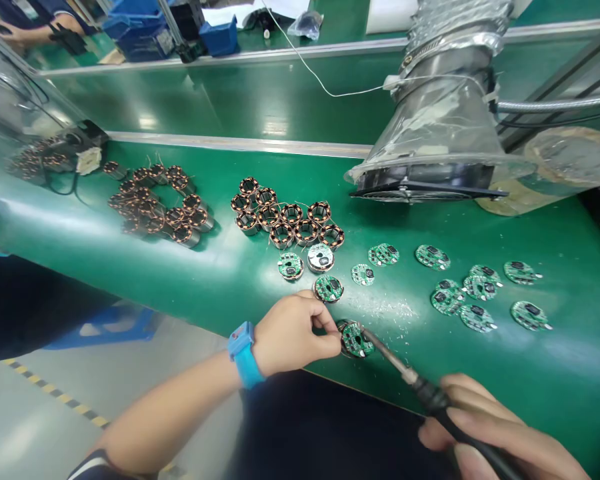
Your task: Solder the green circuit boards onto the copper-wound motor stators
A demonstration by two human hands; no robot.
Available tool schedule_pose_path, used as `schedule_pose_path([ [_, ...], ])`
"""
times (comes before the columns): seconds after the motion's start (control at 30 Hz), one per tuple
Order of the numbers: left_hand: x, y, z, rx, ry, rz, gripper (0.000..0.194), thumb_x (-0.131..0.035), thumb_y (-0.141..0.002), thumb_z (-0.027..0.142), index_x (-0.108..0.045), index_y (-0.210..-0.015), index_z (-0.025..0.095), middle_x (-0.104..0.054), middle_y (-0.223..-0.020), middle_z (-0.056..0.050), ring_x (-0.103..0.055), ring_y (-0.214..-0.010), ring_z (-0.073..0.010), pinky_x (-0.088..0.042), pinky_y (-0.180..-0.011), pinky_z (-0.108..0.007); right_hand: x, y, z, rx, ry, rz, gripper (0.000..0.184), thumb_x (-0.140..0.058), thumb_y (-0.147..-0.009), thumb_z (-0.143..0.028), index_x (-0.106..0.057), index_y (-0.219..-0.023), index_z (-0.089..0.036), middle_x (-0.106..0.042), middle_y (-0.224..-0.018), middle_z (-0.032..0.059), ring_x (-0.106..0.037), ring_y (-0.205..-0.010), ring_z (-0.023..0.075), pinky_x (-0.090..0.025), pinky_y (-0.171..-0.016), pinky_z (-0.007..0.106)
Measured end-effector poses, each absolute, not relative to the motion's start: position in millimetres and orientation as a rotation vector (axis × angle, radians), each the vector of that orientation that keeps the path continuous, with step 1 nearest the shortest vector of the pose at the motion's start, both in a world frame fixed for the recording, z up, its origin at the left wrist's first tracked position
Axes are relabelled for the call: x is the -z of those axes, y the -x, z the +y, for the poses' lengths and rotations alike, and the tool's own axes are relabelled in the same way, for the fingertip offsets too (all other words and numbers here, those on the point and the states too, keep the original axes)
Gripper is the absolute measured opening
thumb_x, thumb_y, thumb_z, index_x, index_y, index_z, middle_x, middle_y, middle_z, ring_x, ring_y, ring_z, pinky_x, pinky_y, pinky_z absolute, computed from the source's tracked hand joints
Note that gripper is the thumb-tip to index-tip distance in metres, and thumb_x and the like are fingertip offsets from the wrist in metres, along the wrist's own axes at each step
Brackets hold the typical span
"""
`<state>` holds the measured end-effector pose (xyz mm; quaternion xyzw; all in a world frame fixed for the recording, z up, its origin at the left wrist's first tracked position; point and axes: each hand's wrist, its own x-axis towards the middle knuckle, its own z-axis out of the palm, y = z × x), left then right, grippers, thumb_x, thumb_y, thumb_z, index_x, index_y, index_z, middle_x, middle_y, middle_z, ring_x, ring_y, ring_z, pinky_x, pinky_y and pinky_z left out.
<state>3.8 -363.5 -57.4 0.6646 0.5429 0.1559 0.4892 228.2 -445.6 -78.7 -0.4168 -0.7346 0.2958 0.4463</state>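
Observation:
My left hand point(293, 333), with a blue wristband point(247, 353), has its thumb and index finger pinched at the left edge of a round green circuit board point(356, 340). The board sits on top of a copper-wound motor stator that is mostly hidden under it. In my right hand point(500, 427) is a soldering iron point(437, 400), its fingers wrapped round the dark handle. The iron's tip touches or nearly touches the board's upper right edge. Just behind, another stator point(329, 289) carries a green board, and near it stands one topped by a whitish board point(321, 258).
Bare copper-wound stators point(306, 232) stand in a group behind, with a larger cluster point(150, 207) further left. Loose circuit boards point(480, 287) lie at right; small bright scraps point(390, 310) lie between. A fume hood point(425, 147) hangs above. A co-worker's arm point(40, 33) shows top left.

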Motion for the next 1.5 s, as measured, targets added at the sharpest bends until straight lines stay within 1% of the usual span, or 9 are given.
schedule_pose_path([
  [0.1, 57.1, -4.2, -362.3, -0.371, -1.629, 1.329, 0.006, -0.063, -0.063, 0.012, -0.067, -0.06, 0.016, -0.056, -0.068, 0.0, -0.05, -0.059, -0.0106, -0.042, -0.057, -0.023, 83.3, -219.2, -427.7, -0.622, 1.03, -1.999, 0.031, -0.049, -0.082, -0.01, -0.051, -0.111, -0.021, -0.068, -0.089, 0.0042, -0.062, -0.093, 0.0172, -0.048, -0.083, 0.032],
  [0.23, 53.7, -3.9, -362.7, -0.38, -1.619, 1.335, 0.006, -0.064, -0.063, 0.012, -0.066, -0.06, 0.016, -0.056, -0.066, 0.001, -0.05, -0.06, -0.0109, -0.041, -0.056, -0.022, 95.8, -202.0, -411.9, -0.544, 1.078, -2.081, 0.031, -0.057, -0.079, -0.008, -0.051, -0.104, -0.024, -0.058, -0.119, 0.0075, -0.055, -0.11, 0.0195, -0.048, -0.085, 0.036],
  [0.4, 53.8, -2.5, -384.8, -0.543, -1.249, 1.477, 0.02, -0.054, -0.082, 0.031, -0.063, -0.071, 0.016, -0.055, -0.058, 0.001, -0.049, -0.054, -0.0103, -0.042, -0.052, -0.022, 102.3, -193.2, -412.6, -0.501, 1.154, -1.983, 0.034, -0.064, -0.075, -0.01, -0.047, -0.102, -0.022, -0.061, -0.108, 0.0075, -0.058, -0.1, 0.0185, -0.05, -0.081, 0.034],
  [0.53, 63.6, -11.3, -408.9, -0.642, -0.91, 1.395, 0.016, -0.065, -0.074, 0.027, -0.066, -0.084, 0.014, -0.067, -0.073, -0.004, -0.059, -0.064, -0.0136, -0.05, -0.061, -0.026, 104.3, -193.6, -415.6, -0.483, 1.164, -1.973, 0.035, -0.064, -0.076, -0.012, -0.046, -0.103, -0.023, -0.06, -0.106, 0.0071, -0.059, -0.098, 0.0188, -0.05, -0.078, 0.034],
  [0.7, 71.7, -26.6, -417.2, -0.831, -0.766, 1.36, 0.01, -0.069, -0.069, 0.019, -0.068, -0.077, 0.014, -0.069, -0.071, -0.004, -0.063, -0.063, -0.0136, -0.053, -0.064, -0.025, 106.4, -193.4, -413.6, -0.452, 1.141, -1.996, 0.036, -0.065, -0.076, -0.012, -0.046, -0.106, -0.022, -0.059, -0.106, 0.0077, -0.057, -0.098, 0.0192, -0.049, -0.078, 0.036],
  [1.0, 70.2, -10.7, -410.3, -0.794, -1.936, 1.335, 0.021, -0.052, -0.082, 0.012, -0.069, -0.093, 0.018, -0.069, -0.085, -0.008, -0.065, -0.077, -0.018, -0.055, -0.069, -0.03, 107.0, -191.6, -414.9, -0.423, 1.161, -2.008, 0.035, -0.063, -0.077, -0.014, -0.048, -0.107, -0.023, -0.06, -0.104, 0.0071, -0.058, -0.097, 0.0198, -0.05, -0.078, 0.037],
  [1.2, 76.1, -7.7, -419.4, -0.921, -1.586, 1.436, 0.019, -0.056, -0.081, 0.014, -0.064, -0.099, 0.016, -0.068, -0.088, -0.009, -0.066, -0.08, -0.0174, -0.055, -0.074, -0.031, 96.6, -198.7, -415.9, -0.419, 1.184, -2.0, 0.04, -0.063, -0.077, -0.017, -0.046, -0.113, -0.021, -0.061, -0.114, 0.01, -0.056, -0.106, 0.0214, -0.048, -0.084, 0.038],
  [1.37, 76.0, -16.9, -418.2, -0.734, -0.752, 1.379, 0.01, -0.061, -0.079, 0.022, -0.06, -0.081, 0.012, -0.067, -0.066, -0.004, -0.066, -0.06, -0.014, -0.056, -0.061, -0.026, 84.1, -219.8, -431.3, -0.572, 1.124, -1.85, 0.034, -0.052, -0.079, -0.009, -0.049, -0.112, -0.02, -0.07, -0.082, 0.0046, -0.061, -0.092, 0.0195, -0.05, -0.079, 0.035],
  [1.5, 74.4, -19.5, -410.6, -0.693, -0.621, 1.3, 0.014, -0.065, -0.075, 0.023, -0.058, -0.072, 0.012, -0.066, -0.059, -0.001, -0.064, -0.053, -0.0107, -0.054, -0.057, -0.023, 82.7, -228.1, -449.2, -0.716, 1.1, -1.682, 0.019, -0.053, -0.082, -0.019, -0.054, -0.1, -0.025, -0.061, -0.062, -0.0022, -0.063, -0.068, 0.018, -0.051, -0.076, 0.039],
])
